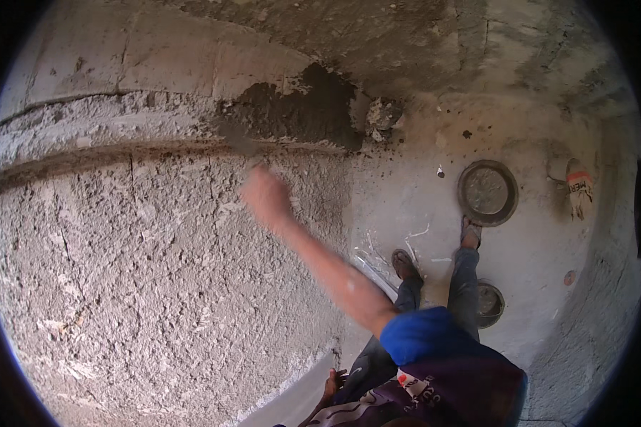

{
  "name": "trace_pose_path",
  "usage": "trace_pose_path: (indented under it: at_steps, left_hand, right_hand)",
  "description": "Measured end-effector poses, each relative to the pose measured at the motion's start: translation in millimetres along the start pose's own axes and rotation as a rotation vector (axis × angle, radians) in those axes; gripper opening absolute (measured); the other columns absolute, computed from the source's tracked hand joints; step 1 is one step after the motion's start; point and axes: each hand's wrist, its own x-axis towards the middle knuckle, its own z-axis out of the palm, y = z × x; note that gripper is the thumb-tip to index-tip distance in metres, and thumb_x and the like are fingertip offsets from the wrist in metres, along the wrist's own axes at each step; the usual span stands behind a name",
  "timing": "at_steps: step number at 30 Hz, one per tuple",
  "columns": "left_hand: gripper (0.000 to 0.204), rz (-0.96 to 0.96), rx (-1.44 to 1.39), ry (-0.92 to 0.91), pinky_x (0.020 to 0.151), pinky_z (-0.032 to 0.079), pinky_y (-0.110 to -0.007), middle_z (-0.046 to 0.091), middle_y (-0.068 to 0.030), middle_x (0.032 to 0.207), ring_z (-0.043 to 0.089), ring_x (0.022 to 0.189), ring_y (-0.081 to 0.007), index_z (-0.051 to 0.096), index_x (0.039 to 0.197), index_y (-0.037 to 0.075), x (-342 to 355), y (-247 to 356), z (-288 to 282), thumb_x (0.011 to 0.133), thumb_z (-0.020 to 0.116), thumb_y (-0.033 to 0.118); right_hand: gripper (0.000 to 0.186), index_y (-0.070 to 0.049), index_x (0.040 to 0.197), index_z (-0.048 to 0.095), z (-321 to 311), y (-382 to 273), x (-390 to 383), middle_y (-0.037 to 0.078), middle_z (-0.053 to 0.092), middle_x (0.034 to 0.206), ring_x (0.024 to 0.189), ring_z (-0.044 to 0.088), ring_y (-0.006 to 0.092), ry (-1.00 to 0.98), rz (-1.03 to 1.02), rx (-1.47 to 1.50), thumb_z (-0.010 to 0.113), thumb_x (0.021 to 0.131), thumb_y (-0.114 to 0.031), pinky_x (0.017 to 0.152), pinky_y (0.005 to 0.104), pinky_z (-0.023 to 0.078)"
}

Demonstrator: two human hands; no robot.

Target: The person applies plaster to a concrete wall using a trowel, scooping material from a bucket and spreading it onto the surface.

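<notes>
My right hand (265, 193), blurred and reaching out from a blue sleeve, is closed around what looks like a trowel (242, 146), its grey blade smeared by motion. The blade is at the lower edge of a dark wet mortar patch (306, 107) on a rough ledge of the wall (121, 256). My left hand (332, 384) hangs low beside my dark trouser leg, fingers apart, near the foot of the rough plastered surface.
A round dark pan (488, 191) with grey contents lies on the concrete floor (413, 192) by my foot, and a second pan (490, 302) is behind my leg. A torn red-and-white bag piece (578, 192) lies near the right wall. Pale scraps (374, 274) lie by my other foot.
</notes>
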Motion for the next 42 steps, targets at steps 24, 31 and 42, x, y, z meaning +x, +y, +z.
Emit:
trace_pose_path:
  at_steps: [24,31,42]
  left_hand:
    - [0.073,-0.184,0.318,0.068,0.082,0.043,-0.037,0.057,-0.0116,0.106,0.054,0.095,-0.0231,0.05,0.117,0.003,-2.6,67.0,81.2,0.084,0.024,0.063]
    - [0.033,0.65,0.986,0.802,0.078,0.044,-0.038,0.058,-0.0187,0.095,0.056,0.087,-0.0335,0.053,0.107,0.004,-58.3,240.2,-1.0,0.08,0.06,0.022]
    - [0.046,1.215,1.406,2.58,0.101,0.02,-0.051,0.028,-0.0067,0.139,0.026,0.128,-0.021,0.037,0.13,0.017,-381.6,493.0,-188.0,0.09,0.041,0.039]
  right_hand:
    - [0.012,-0.004,0.074,0.054,-345.3,621.2,-221.1,0.009,0.052,0.056,0.044,0.052,0.0221,0.037,1.036,0.004,0.054,0.068,-0.014,0.042,0.0351,0.041]
    - [0.011,-0.006,0.064,0.05,-334.7,519.7,-276.1,0.005,0.044,0.05,0.036,0.043,0.0161,0.32,0.963,0.571,0.057,0.069,-0.012,0.036,0.0296,0.038]
    - [0.008,-0.004,0.075,0.049,-287.8,190.1,-189.5,0.005,0.046,0.06,0.048,0.045,0.0153,0.721,0.324,1.081,0.057,0.074,-0.007,0.044,0.0273,0.04]
